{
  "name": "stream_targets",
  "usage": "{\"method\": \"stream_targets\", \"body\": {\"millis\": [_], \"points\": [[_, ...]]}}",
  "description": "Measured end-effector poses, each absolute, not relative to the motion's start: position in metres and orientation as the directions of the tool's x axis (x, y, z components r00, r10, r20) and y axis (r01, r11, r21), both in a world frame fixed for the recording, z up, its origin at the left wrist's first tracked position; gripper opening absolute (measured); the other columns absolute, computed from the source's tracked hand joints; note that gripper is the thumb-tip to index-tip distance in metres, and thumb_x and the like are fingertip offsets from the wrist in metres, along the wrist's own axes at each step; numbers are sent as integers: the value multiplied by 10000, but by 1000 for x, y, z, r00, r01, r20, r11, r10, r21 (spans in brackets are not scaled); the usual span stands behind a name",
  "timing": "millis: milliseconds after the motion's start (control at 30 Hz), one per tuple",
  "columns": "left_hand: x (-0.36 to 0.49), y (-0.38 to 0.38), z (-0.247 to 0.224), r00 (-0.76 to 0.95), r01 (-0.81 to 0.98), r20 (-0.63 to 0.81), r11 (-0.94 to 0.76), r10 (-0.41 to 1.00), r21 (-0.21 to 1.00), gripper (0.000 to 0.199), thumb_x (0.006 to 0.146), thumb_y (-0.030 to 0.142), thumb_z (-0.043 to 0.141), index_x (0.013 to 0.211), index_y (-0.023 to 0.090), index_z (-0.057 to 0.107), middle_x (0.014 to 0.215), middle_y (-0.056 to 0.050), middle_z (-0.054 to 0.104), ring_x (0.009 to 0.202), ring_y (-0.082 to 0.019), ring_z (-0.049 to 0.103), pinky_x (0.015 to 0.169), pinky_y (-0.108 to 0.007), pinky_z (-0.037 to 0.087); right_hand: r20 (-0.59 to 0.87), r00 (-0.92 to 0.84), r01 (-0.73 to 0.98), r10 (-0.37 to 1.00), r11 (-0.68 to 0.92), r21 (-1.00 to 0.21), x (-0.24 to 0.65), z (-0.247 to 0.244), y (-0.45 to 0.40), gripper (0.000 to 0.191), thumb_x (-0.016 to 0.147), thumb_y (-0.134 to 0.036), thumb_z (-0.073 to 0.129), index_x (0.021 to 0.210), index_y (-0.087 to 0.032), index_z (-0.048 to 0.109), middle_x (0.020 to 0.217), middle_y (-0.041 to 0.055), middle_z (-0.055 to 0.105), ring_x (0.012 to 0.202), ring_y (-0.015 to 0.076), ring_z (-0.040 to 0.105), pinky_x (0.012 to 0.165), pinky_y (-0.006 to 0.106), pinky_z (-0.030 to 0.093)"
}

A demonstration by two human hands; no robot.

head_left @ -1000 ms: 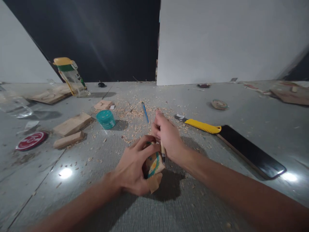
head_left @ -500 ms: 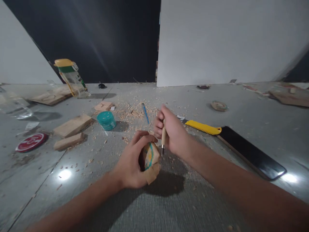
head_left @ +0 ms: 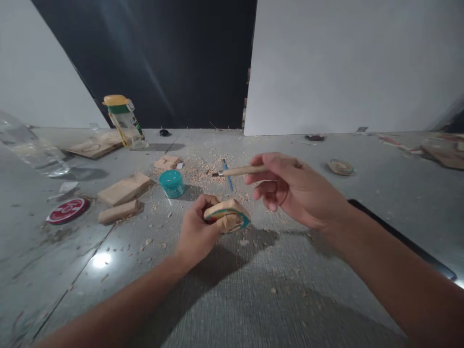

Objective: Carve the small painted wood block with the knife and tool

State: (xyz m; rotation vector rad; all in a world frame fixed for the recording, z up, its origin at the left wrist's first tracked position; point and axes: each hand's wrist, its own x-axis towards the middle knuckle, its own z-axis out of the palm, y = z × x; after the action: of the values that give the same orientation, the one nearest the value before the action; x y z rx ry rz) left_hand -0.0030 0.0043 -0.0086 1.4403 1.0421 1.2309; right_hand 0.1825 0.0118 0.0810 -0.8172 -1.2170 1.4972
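Observation:
My left hand (head_left: 201, 232) is closed around a small painted wood piece (head_left: 228, 209) with a pale edge and teal, red and yellow on its face. Tape or a bandage covers the thumb tip. To the upper right, my right hand (head_left: 290, 186) pinches a wood-carving chisel (head_left: 241, 170) by its wooden handle, the metal tip pointing left. The tool is raised apart from the wood piece. Behind it a blue stick-like tool (head_left: 228, 175) lies among wood shavings (head_left: 199, 169). A teal round jar (head_left: 171, 183) stands left of these.
Wood blocks (head_left: 125, 188) and a red oval badge-like object (head_left: 68, 211) lie at left. Further back stand a yellow-capped bottle (head_left: 125, 123) and a clear bottle (head_left: 39, 152). On the right are a phone (head_left: 402, 237), partly behind my forearm, and a round wood piece (head_left: 340, 167).
My right hand has lifted away to the right and turned the chisel from tip-down to nearly level. My left hand has tilted the wood piece. The view has shifted slightly; the yellow cutter is now hidden.

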Motion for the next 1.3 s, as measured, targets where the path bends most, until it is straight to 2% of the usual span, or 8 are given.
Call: {"method": "stream_targets", "body": {"millis": [100,300,367,433,533,733,900,1300], "points": [[-5,8,-10,136,-77,181,-172,974,982,396,663,363,774,752,193,428,620,66,478,529,-77,434,483,-187,362,88,-352,-259,932,-7,-966,186,79,9,167,816,-300,656,946,-195,658,930,51,719,806,182,700,526,223,509],[-3,5,-7,239,-127,193,-166,952,978,342,732,319,709,845,204,408,674,60,526,558,-80,478,500,-176,385,34,-309,56,951,54,-997,181,44,-13,117,875,-226,545,836,-228,434,709,-37,579,541,105,551,459,229,423],[-2,4,-6,251,-116,219,-195,943,974,311,743,305,698,880,195,441,690,49,549,570,-82,499,510,-175,399,24,-286,159,958,72,-985,180,36,-24,42,946,-272,451,923,-244,430,633,-76,460,476,88,429,440,220,366],[-2,3,-5,265,-128,248,-221,932,967,330,753,300,692,978,182,480,751,20,601,628,-100,551,553,-189,442,28,-252,286,967,102,-953,181,33,-32,154,989,-370,394,1074,-258,455,592,-88,378,457,95,355,423,220,312],[-3,4,-6,288,-123,268,-242,919,962,503,794,316,668,1228,174,457,901,-36,671,778,-147,621,667,-234,506,45,-287,409,957,165,-897,182,31,-37,304,999,-451,359,1190,-241,466,569,-79,392,466,109,391,442,237,322],[-6,4,-9,396,-11,337,-362,854,932,333,886,325,590,1194,199,603,1078,-56,687,931,-167,625,826,-261,495,33,-436,350,900,203,-914,183,31,-37,205,1030,-362,290,1031,-216,434,809,-4,562,659,117,557,624,269,453],[-4,1,-7,392,6,332,-363,858,932,363,872,343,611,1199,185,597,1012,-51,706,889,-154,627,787,-234,506,44,-400,446,916,236,-863,183,29,-35,297,1022,-428,307,1103,-234,517,638,-53,450,542,112,426,506,244,365],[-3,-3,-6,368,87,357,-414,859,906,346,895,295,573,1225,192,579,1052,-55,693,932,-177,624,842,-286,499,120,-358,514,926,303,-803,179,28,-33,369,1002,-367,346,1232,-204,585,561,-33,508,501,142,482,524,280,368]]}}
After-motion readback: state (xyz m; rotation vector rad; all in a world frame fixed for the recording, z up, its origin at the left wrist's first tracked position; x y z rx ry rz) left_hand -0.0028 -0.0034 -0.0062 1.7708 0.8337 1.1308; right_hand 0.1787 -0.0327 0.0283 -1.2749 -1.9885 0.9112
